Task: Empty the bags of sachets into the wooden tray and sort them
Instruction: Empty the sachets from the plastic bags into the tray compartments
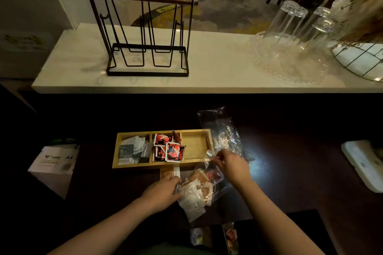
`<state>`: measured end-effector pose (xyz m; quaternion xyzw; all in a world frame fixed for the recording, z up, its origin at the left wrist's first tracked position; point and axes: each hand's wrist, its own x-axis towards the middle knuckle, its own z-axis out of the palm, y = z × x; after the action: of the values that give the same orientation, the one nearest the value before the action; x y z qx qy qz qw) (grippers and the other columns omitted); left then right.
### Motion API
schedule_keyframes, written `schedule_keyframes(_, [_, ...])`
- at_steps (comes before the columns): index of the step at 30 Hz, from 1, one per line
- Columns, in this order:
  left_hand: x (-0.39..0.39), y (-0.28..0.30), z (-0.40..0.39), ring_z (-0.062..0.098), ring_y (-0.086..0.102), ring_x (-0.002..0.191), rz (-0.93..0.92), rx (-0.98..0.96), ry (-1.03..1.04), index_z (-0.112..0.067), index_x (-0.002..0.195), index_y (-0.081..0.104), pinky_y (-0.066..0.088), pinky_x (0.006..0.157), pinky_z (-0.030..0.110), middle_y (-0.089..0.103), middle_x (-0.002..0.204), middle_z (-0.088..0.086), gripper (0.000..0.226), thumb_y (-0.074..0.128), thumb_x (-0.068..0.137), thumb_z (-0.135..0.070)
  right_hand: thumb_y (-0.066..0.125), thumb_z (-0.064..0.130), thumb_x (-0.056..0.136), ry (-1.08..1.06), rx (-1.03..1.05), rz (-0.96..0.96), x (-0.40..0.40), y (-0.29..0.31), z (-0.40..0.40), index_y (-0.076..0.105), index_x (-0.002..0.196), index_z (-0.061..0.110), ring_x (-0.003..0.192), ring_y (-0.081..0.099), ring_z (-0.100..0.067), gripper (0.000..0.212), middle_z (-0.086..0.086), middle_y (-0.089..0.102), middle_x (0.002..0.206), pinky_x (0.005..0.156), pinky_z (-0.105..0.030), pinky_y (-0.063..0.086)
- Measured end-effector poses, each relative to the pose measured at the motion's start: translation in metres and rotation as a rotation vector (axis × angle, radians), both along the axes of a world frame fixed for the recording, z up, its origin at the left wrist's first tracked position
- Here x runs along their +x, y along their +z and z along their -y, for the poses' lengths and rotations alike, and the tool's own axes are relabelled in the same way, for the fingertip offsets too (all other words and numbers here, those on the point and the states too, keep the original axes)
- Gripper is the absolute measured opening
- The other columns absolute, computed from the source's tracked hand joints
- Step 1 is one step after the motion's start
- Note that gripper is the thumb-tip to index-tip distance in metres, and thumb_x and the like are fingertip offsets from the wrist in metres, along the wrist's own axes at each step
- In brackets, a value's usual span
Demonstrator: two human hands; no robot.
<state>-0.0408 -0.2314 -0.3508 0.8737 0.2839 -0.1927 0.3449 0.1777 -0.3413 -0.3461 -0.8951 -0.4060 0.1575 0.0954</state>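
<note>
Left hand (163,189) lay palm-down on the dark table (290,172), fingers closed on the near-left edge of a clear plastic bag (207,184) holding brown and white sachets (194,194). Right hand (232,164) pinched the bag's upper edge between thumb and fingers, just in front of the tray's right end. Several sachets spilled from the bag's lower end onto the table.

Wooden tray (132,165) sat just beyond both hands and was divided into three compartments:
- Left compartment: grey and white sachets (132,148), loosely piled.
- Middle compartment: red sachets (170,148), some upright, some tilted.
- Right compartment: bare wood was visible; no contents could be made out.

A second clear bag (221,130), apparently empty, lay crumpled against the tray's right end. One brown sachet (166,173) lay flat on the table, touching the tray's front wall, partly under the left fingers.

On the raised white counter (217,68) behind stood a black wire rack (145,33), with upturned glasses (290,20) on a glass dish (286,62) to the right. A box of A4 paper (56,161) stood left of the table.
</note>
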Motion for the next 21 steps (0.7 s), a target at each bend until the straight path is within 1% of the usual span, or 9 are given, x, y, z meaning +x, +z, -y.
schedule_keyframes(5, [-0.004,-0.003,0.002,0.015,0.048,0.121,0.001,-0.024,-0.020,-0.027,0.133,0.046,0.044,0.097,0.032,0.046,0.136,-0.004,0.048,0.055,0.089,-0.044,0.056,0.045,0.090,-0.071,-0.105,-0.091,-0.004,-0.009,0.007,0.051,0.109,0.019,0.083,0.067,-0.019,0.033,0.000,0.069,0.095,0.067,-0.034,0.055])
schedule_keyframes(7, [-0.006,-0.004,0.002,0.014,0.048,0.122,0.010,-0.027,-0.023,-0.027,0.134,0.045,0.043,0.098,0.030,0.046,0.136,-0.005,0.048,0.056,0.089,-0.041,0.058,0.040,0.089,-0.091,-0.128,-0.127,0.000,-0.009,0.009,0.054,0.107,0.019,0.085,0.067,-0.019,0.027,0.000,0.070,0.095,0.071,-0.038,0.057])
schedule_keyframes(9, [-0.006,-0.003,0.003,0.013,0.048,0.121,0.019,-0.029,-0.012,-0.028,0.134,0.046,0.044,0.097,0.030,0.046,0.135,-0.006,0.047,0.057,0.089,-0.040,0.058,0.034,0.090,-0.091,-0.142,-0.164,0.001,-0.006,0.012,0.061,0.096,0.020,0.080,0.067,-0.017,0.016,0.000,0.071,0.090,0.074,-0.040,0.058])
schedule_keyframes(11, [-0.004,0.002,0.004,0.011,0.050,0.116,0.056,-0.020,0.030,-0.029,0.129,0.050,0.045,0.094,0.029,0.048,0.130,-0.009,0.042,0.057,0.089,-0.040,0.056,0.029,0.093,-0.057,-0.130,-0.302,-0.002,0.005,0.013,0.063,0.083,0.022,0.072,0.066,-0.007,0.014,0.004,0.069,0.081,0.073,-0.031,0.058])
schedule_keyframes(13, [-0.001,0.010,0.005,0.007,0.052,0.106,0.129,-0.016,0.093,-0.030,0.119,0.057,0.048,0.088,0.026,0.050,0.118,-0.012,0.031,0.056,0.089,-0.040,0.057,0.026,0.093,0.013,-0.105,-0.470,-0.013,0.026,0.011,0.062,0.078,0.026,0.061,0.061,0.005,0.015,0.007,0.066,0.075,0.062,-0.015,0.051])
schedule_keyframes(14, [0.002,0.015,0.005,0.005,0.053,0.101,0.165,-0.025,0.125,-0.030,0.113,0.059,0.048,0.085,0.024,0.051,0.112,-0.013,0.025,0.056,0.090,-0.038,0.059,0.024,0.091,0.042,-0.080,-0.540,-0.019,0.038,0.008,0.063,0.076,0.026,0.056,0.058,0.007,0.016,0.006,0.066,0.073,0.056,-0.013,0.046])
schedule_keyframes(17, [0.012,0.035,0.006,0.004,0.062,0.084,0.262,-0.193,0.259,-0.028,0.094,0.060,0.052,0.071,0.020,0.062,0.098,-0.012,0.005,0.056,0.092,-0.031,0.066,0.018,0.087,0.060,0.033,-0.698,-0.036,0.066,-0.003,0.069,0.072,0.024,0.055,0.055,0.003,0.016,0.005,0.067,0.069,0.053,-0.017,0.046])
schedule_keyframes(19, [0.016,0.049,0.006,0.013,0.068,0.077,0.336,-0.357,0.434,-0.026,0.088,0.059,0.056,0.065,0.024,0.068,0.090,-0.002,0.009,0.053,0.094,-0.030,0.067,0.017,0.085,0.071,0.073,-0.764,-0.049,0.075,-0.014,0.067,0.069,0.025,0.053,0.053,0.003,0.018,0.010,0.064,0.062,0.052,-0.017,0.044])
schedule_keyframes(21, [0.017,0.062,0.004,0.021,0.069,0.077,0.408,-0.421,0.617,-0.020,0.087,0.057,0.059,0.067,0.032,0.068,0.090,0.005,0.014,0.051,0.095,-0.031,0.068,0.015,0.085,0.046,0.102,-0.833,-0.061,0.078,-0.024,0.064,0.068,0.023,0.043,0.049,0.004,0.019,0.011,0.059,0.054,0.046,-0.014,0.040])
